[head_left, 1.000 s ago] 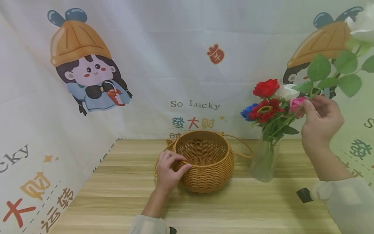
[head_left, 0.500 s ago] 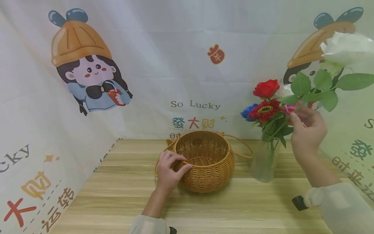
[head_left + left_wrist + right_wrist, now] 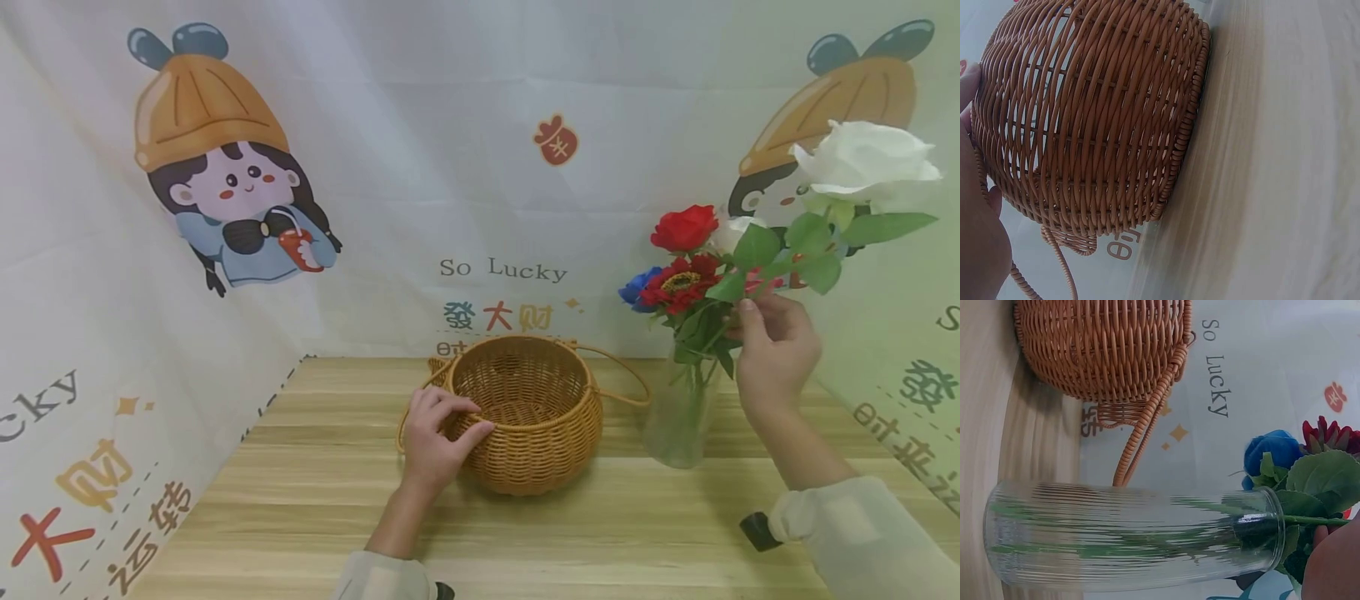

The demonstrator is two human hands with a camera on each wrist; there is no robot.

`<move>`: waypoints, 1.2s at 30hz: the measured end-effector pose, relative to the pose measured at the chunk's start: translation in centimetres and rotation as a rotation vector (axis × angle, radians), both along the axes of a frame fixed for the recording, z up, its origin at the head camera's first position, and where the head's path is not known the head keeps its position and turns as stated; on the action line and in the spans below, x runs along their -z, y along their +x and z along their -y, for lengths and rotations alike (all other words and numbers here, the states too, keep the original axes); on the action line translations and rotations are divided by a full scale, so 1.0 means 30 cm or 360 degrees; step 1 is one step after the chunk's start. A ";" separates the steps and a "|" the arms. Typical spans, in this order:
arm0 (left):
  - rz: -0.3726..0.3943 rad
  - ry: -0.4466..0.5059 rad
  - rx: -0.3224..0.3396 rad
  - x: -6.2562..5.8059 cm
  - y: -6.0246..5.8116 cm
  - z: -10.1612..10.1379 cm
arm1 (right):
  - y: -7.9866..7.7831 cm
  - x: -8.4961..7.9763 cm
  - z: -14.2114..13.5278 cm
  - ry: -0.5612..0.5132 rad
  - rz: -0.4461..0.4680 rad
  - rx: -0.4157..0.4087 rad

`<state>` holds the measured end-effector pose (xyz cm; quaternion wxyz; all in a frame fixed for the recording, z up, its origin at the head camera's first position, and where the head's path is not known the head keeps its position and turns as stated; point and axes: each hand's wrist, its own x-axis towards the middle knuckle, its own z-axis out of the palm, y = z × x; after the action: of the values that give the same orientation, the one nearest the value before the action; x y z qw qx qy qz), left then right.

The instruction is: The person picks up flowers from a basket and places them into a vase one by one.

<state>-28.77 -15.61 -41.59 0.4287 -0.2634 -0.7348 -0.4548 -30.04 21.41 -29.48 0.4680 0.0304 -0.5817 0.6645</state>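
Note:
My left hand (image 3: pixel 435 437) grips the near-left rim of a round brown wicker basket (image 3: pixel 534 458), thumb outside in the head view. With my right hand (image 3: pixel 780 358) I pinch the leafy stem of a large white rose (image 3: pixel 866 162), its bloom up and to the right. That hand is beside the mouth of a ribbed clear glass vase (image 3: pixel 675 425). A green stem (image 3: pixel 1313 520) runs from the fingers into the vase mouth in the right wrist view. The vase holds a red rose (image 3: pixel 684 228), a dark red flower (image 3: pixel 681 282), a blue flower (image 3: pixel 637 288) and a white flower (image 3: pixel 738 235); a pink flower is partly hidden.
The basket's handle (image 3: pixel 633 379) hangs out to the right, close to the vase. Both stand on a wood-grain table (image 3: pixel 330 483). A printed cloth backdrop (image 3: pixel 420 167) rises behind and at both sides.
My right hand has moved left and down with the white rose, bringing its bloom and leaves lower and nearer the vase. The left hand and the basket have stayed in place.

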 end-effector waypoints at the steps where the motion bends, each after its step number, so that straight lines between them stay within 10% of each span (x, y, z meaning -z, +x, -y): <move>1: -0.0002 0.0001 0.0000 0.000 0.000 0.000 | -0.001 0.000 0.002 0.0013 -0.0009 0.0009; 36: 0.0009 -0.0015 -0.0018 -0.004 0.007 -0.003 | -0.015 0.090 0.042 0.0325 0.0163 0.0205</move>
<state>-28.58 -15.53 -41.45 0.4279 -0.2599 -0.7398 -0.4495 -30.50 20.16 -32.16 0.4740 0.0065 -0.6703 0.5710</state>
